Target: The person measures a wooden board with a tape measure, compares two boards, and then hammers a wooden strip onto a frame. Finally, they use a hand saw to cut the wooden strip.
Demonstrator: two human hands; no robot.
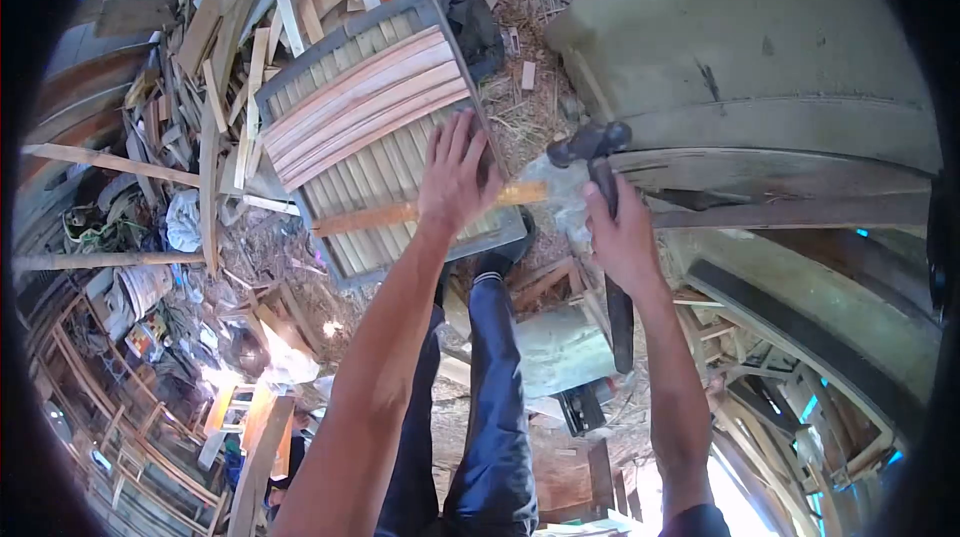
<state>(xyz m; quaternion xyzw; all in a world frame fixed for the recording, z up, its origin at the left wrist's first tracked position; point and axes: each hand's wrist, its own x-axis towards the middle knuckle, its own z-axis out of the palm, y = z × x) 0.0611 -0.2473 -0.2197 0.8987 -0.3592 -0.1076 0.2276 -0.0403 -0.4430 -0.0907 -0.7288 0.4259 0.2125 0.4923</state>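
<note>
My left hand (458, 179) lies over the right side of a framed panel of wooden slats (385, 177), its fingers stretched out towards the frame's edge. Beneath its palm a narrow wooden strip (365, 218) crosses the slats and sticks out past the frame on the right. Several paler pinkish boards (365, 97) lie side by side across the panel's upper part. My right hand (622, 237) is closed around the dark handle of a hammer (590, 143), near the head. The head is raised to the right of the panel, apart from the strip.
Scrap wood (225, 57) is heaped at the upper left. A large greenish-grey sheet (770, 47) with a curved edge fills the upper right. My legs (490, 407) stand below the panel. A pale board (562, 349) lies near my right forearm. Wooden frames (130, 437) stand at lower left.
</note>
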